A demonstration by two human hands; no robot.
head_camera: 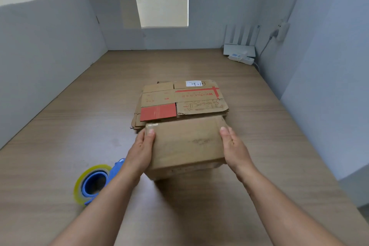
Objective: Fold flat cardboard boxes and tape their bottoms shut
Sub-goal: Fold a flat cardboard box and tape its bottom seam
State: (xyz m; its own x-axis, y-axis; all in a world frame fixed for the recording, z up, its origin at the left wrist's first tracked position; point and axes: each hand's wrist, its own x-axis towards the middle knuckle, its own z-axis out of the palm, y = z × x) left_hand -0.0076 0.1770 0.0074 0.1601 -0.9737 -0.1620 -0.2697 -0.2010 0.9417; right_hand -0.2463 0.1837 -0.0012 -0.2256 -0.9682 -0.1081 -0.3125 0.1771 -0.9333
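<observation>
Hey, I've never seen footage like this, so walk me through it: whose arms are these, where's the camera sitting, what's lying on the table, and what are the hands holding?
There is no machine here. These are a person's two bare arms, filmed by one wide-angle camera worn on the head, looking forward and down. The left hand and right hand press against opposite sides of a folded-up plain brown cardboard box, holding it between them. Behind it on the light wooden table lies a stack of flattened brown cardboard boxes with red print. Near the left forearm sits a roll of clear yellowish tape on a blue dispenser. A white router with antennas stands in the far right corner.
</observation>
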